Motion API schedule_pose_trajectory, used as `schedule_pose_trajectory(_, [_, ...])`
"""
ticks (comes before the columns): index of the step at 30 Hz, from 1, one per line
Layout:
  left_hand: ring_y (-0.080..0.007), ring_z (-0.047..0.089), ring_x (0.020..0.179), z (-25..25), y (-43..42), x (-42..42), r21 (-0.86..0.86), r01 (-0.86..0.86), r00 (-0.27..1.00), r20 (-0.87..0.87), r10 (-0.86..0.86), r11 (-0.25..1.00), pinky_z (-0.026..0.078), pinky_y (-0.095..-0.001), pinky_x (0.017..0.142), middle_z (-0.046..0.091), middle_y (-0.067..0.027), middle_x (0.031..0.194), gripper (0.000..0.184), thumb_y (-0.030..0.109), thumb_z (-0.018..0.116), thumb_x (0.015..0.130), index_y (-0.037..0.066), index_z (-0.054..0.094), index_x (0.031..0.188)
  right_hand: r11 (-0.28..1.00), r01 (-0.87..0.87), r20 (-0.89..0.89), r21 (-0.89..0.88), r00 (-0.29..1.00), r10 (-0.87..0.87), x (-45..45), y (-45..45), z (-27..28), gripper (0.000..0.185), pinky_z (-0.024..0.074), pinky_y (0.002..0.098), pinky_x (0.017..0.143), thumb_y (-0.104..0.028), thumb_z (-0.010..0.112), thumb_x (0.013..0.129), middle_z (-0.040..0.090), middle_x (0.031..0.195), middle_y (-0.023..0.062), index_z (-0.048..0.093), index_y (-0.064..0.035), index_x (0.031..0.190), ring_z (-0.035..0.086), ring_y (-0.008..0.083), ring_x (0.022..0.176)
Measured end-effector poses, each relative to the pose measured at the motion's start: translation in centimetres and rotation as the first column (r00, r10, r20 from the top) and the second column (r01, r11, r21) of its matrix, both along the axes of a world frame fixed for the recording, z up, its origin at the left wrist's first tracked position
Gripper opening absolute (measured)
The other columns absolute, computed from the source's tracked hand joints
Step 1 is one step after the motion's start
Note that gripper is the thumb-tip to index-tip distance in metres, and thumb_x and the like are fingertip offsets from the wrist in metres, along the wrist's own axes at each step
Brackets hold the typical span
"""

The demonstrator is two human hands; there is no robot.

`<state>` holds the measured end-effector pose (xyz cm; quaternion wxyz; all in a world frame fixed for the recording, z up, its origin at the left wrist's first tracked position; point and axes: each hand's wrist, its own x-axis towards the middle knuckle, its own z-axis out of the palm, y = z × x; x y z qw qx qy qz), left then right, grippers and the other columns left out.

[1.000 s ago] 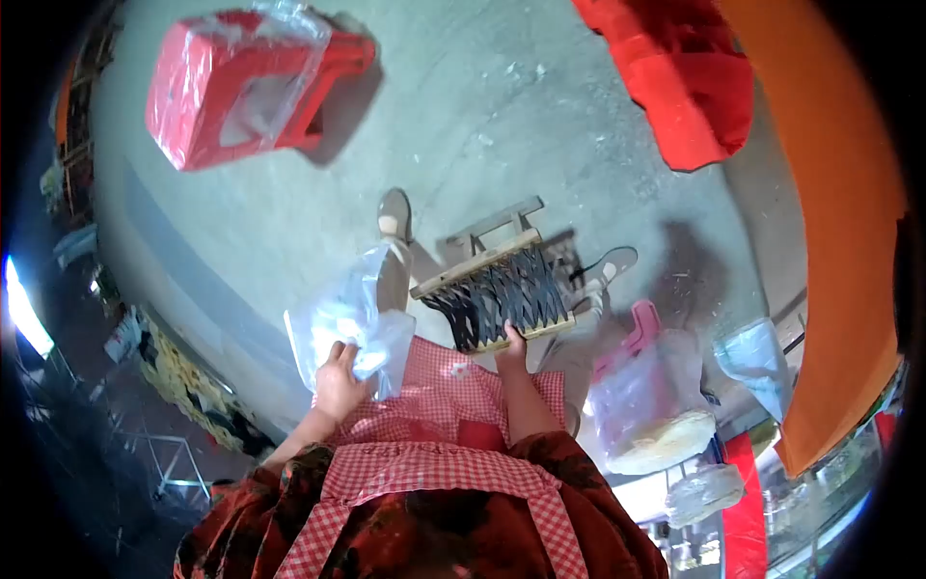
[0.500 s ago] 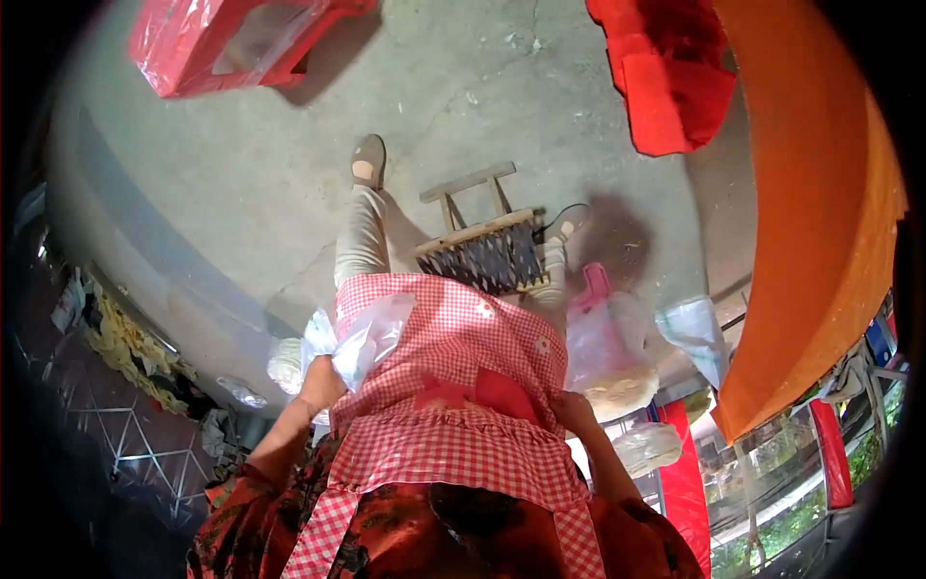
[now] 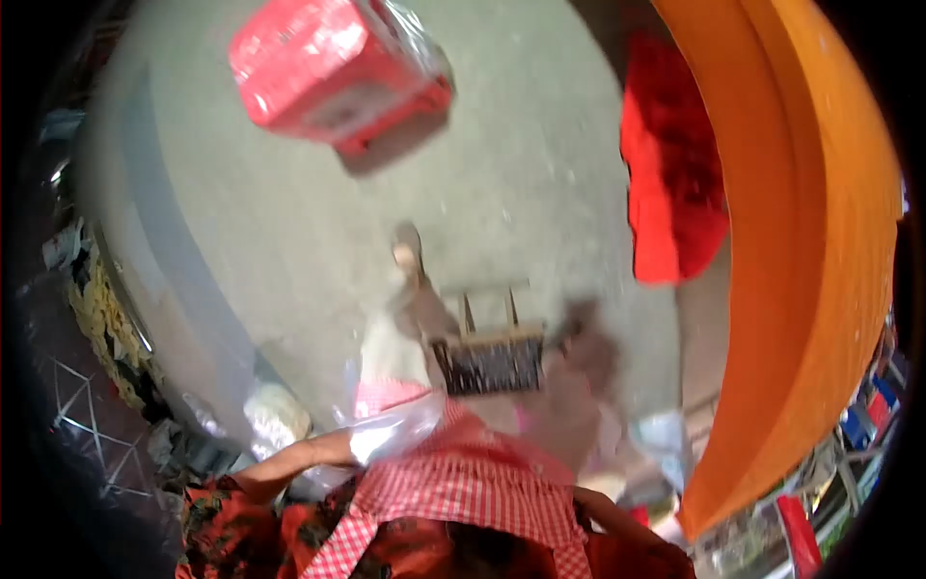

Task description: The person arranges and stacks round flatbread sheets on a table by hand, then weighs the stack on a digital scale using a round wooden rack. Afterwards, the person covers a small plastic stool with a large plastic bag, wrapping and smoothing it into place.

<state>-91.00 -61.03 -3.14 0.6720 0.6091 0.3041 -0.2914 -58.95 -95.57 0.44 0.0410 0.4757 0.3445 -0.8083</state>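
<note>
My left hand [image 3: 338, 448] is closed on a clear plastic bag [image 3: 397, 434], held in front of the red-and-white checked apron [image 3: 444, 492] I wear. The bag is blurred and covers part of the fingers. My right arm [image 3: 606, 511] hangs at my right side by the apron's edge. My right hand [image 3: 585, 498] shows only in small part there, its fingers hidden and blurred. A low wooden folding stool [image 3: 487, 362] with a dark woven seat stands on the floor by my legs.
A red plastic-wrapped box [image 3: 309, 72] stands on the concrete floor [image 3: 521, 164] ahead. Red cloth [image 3: 666, 183] and a large orange sheet [image 3: 781, 251] are on the right. A pale bundle in plastic [image 3: 275, 415] lies at left, with yellow material [image 3: 101, 323] beyond it.
My view has shifted, so the red box, stool and red cloth sit lower in it. My left foot has stepped relative to the stool. The bag stays in my left hand.
</note>
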Motion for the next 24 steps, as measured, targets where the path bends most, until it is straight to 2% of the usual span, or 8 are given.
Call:
schedule_pose_trajectory(3, [-0.0314,0.06,0.097,-5.5,1.0,-0.9,0.398,0.025,0.987,-0.157,0.042,0.917,0.047,-0.0421,0.082,0.061,-0.0176,0.107,0.047,0.026,0.074,0.069,0.004,0.061,0.109,0.969,-0.102,0.31,0.227,0.95,0.028,0.2,11.6,-10.3,0.025,0.0509,0.0437,0.076,-0.019,0.058,0.082,0.067,0.095,0.0169,0.067,-0.0075,0.102,0.064,0.0356,0.086])
schedule_pose_trajectory(5, [-0.0345,0.064,0.079,-11.6,0.8,0.0,0.644,0.121,0.958,-0.275,0.081,0.755,0.051,-0.0445,0.065,0.065,-0.0154,0.088,0.034,0.028,0.074,0.067,0.005,0.067,0.091,0.732,-0.024,0.462,0.681,0.79,-0.403,-2.3,15.2,-22.6,0.036,0.0485,0.0467,0.086,-0.033,0.065,0.082,0.066,0.105,0.018,0.065,-0.0076,0.107,0.062,0.036,0.099])
schedule_pose_trajectory(7, [-0.0342,0.061,0.072,-12.7,1.0,3.5,0.785,-0.142,0.989,0.087,0.119,0.603,0.049,-0.0431,0.059,0.06,-0.0126,0.077,0.018,0.019,0.072,0.065,0.008,0.062,0.075,0.496,-0.396,0.549,0.773,0.808,-0.211,-5.5,16.2,-33.0,0.046,0.0507,0.0469,0.082,-0.04,0.068,0.079,0.065,0.109,0.0186,0.063,-0.0068,0.11,0.063,0.0345,0.098])
schedule_pose_trajectory(12, [-0.0304,0.057,0.06,-14.4,0.2,3.7,0.827,-0.217,0.972,0.136,0.19,0.519,0.044,-0.0395,0.05,0.055,-0.0086,0.069,0.012,0.013,0.068,0.067,0.009,0.056,0.067,0.932,-0.266,0.074,0.247,0.964,0.256,-10.3,14.7,-42.1,0.066,0.0493,0.0444,0.085,-0.042,0.075,0.071,0.061,0.117,0.0218,0.057,-0.004,0.122,0.059,0.0296,0.111])
schedule_pose_trajectory(16, [-0.0278,0.057,0.058,-15.2,1.2,4.8,0.8,-0.347,0.938,0.284,0.201,0.489,0.044,-0.0379,0.048,0.053,-0.0086,0.065,0.013,0.012,0.068,0.061,0.008,0.058,0.069,0.937,0.119,-0.448,0.328,0.893,0.043,-10.7,13.7,-47.6,0.055,0.0479,0.0403,0.088,-0.038,0.069,0.077,0.063,0.115,0.0218,0.06,-0.0022,0.117,0.061,0.0311,0.106])
schedule_pose_trajectory(17, [-0.0264,0.056,0.055,-15.5,2.1,4.9,0.804,-0.377,0.926,0.332,0.179,0.46,0.043,-0.0368,0.047,0.053,-0.0077,0.065,0.013,0.013,0.068,0.061,0.008,0.059,0.068,0.919,-0.035,-0.435,0.393,0.873,0.219,-9.8,15.5,-52.0,0.056,0.045,0.0396,0.093,-0.036,0.067,0.079,0.063,0.115,0.0203,0.057,-0.001,0.121,0.059,0.032,0.106])
schedule_pose_trajectory(20, [-0.0239,0.054,0.053,-16.8,2.5,4.3,0.857,-0.351,0.936,0.336,0.106,0.377,0.041,-0.0347,0.045,0.053,-0.0058,0.065,0.015,0.017,0.07,0.06,0.009,0.058,0.065,0.419,0.308,0.08,0.854,0.718,-0.691,-0.9,38.2,-52.3,0.076,0.0384,0.0469,0.102,-0.029,0.074,0.075,0.049,0.131,0.0273,0.042,0.0014,0.136,0.047,0.0408,0.123])
schedule_pose_trajectory(24, [-0.0229,0.053,0.052,-17.9,2.6,4.6,0.876,-0.41,0.909,0.414,0.04,0.253,0.039,-0.0333,0.045,0.053,-0.0041,0.063,0.016,0.02,0.07,0.06,0.01,0.061,0.067,0.033,0.143,-0.048,0.989,0.53,-0.847,7.4,64.2,-43.7,0.113,0.0299,0.0425,0.111,-0.03,0.085,0.062,0.033,0.145,0.0254,0.017,-0.0015,0.147,0.033,0.0391,0.135])
